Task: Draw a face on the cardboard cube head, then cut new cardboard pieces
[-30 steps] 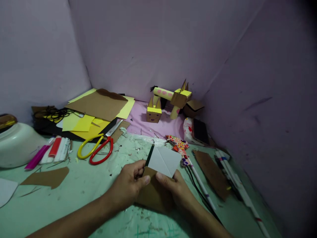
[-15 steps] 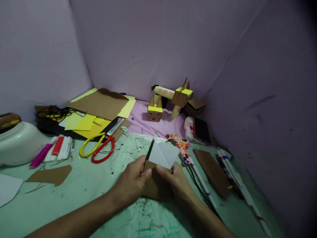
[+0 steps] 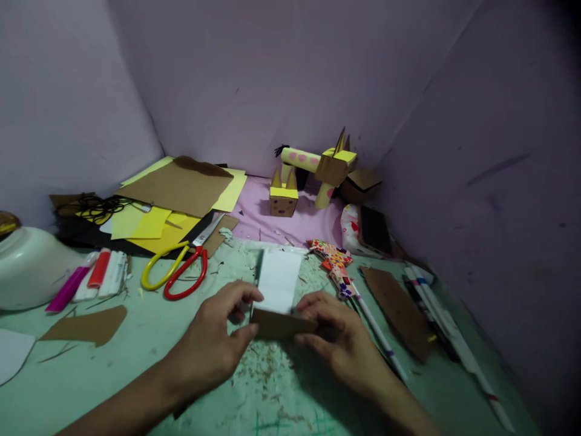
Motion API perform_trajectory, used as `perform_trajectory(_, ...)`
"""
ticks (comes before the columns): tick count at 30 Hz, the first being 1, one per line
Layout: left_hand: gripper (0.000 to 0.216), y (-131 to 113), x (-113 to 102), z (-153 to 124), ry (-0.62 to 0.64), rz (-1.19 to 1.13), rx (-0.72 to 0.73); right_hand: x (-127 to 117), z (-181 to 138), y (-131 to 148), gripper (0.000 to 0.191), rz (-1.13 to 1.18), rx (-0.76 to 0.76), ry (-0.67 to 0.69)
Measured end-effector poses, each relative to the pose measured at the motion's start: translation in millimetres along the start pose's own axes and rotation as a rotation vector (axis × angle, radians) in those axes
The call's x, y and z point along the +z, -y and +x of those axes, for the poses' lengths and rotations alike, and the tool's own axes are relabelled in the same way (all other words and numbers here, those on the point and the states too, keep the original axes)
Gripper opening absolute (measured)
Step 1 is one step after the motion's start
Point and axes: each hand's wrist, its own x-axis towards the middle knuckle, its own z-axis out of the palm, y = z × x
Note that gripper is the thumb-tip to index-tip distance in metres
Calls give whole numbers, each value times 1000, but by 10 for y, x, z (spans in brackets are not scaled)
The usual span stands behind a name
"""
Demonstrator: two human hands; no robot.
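Observation:
A piece of brown cardboard [image 3: 281, 326] is between my two hands, its front face showing as a low strip. White paper [image 3: 279, 280] rises behind it; whether the two are joined I cannot tell. My left hand [image 3: 222, 333] pinches the left end of the cardboard between thumb and fingers. At the right end, my right hand [image 3: 340, 333] grips it with the thumb below and fingers on the upper edge. A thin dark edge shows along the paper's left side, too unclear to name.
Scissors [image 3: 188, 260] with yellow and red handles lie left, near markers [image 3: 100, 272] and a cardboard scrap [image 3: 86, 325]. Yellow paper and cardboard sheets [image 3: 181, 184] are stacked behind. A small eared box [image 3: 284, 204] stands at the back. A patterned glue gun [image 3: 336, 266] lies right.
The cardboard has tipped so its broad face now looks shorter, and more of the white paper shows lengthwise. My hands have moved apart to its two ends. The dark green stick is no longer clear.

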Motion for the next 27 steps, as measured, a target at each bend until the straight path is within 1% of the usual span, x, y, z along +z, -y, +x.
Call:
perform_trajectory(3, 43, 76, -47, -40, 266, 43, 161, -29, -78, -4, 16, -98, -151, 125)
perform_trajectory(4, 48, 101, -51, -53, 316, 67, 219, -30, -105, -17, 19, -141, -188, 142)
perform_trajectory(5, 51, 125, -50, -65, 336, 97, 261, -29, -130, -33, 22, -176, -225, 152)
perform_trajectory(7, 50, 172, -30, -85, 318, 166, 296, -22, -169, -64, 26, -207, -317, 156)
perform_trajectory(9, 43, 215, 1, -94, 266, 242, 336, -20, -187, -84, 28, -210, -381, 157)
perform_trajectory(12, 30, 242, 35, -96, 168, 338, 479, -37, -184, -88, 32, -251, -369, 187)
perform_trajectory(14, 28, 226, 38, -103, 126, 435, 550, -58, -181, -87, 37, -307, -350, 222)
perform_trajectory(15, 29, 211, 36, -111, 120, 503, 562, -67, -183, -90, 39, -339, -350, 239)
perform_trajectory(16, 31, 196, 35, -121, 124, 574, 555, -73, -189, -97, 41, -373, -350, 257)
perform_trajectory(18, 33, 180, 38, -140, 150, 675, 494, -70, -206, -125, 41, -424, -351, 281)
perform_trajectory(20, 33, 192, 52, -148, 175, 684, 418, -36, -223, -180, 36, -434, -337, 282)
perform_trajectory(21, 33, 209, 61, -145, 195, 667, 378, -7, -228, -219, 31, -425, -323, 257)
perform_trajectory(23, 31, 248, 76, -131, 233, 620, 314, 65, -229, -310, 19, -402, -300, 153)
perform_trajectory(25, 30, 275, 86, -114, 262, 576, 246, 133, -223, -397, 18, -411, -281, 58)
perform_trajectory(27, 27, 274, 92, -100, 274, 555, 170, 169, -207, -440, 18, -434, -282, 38)
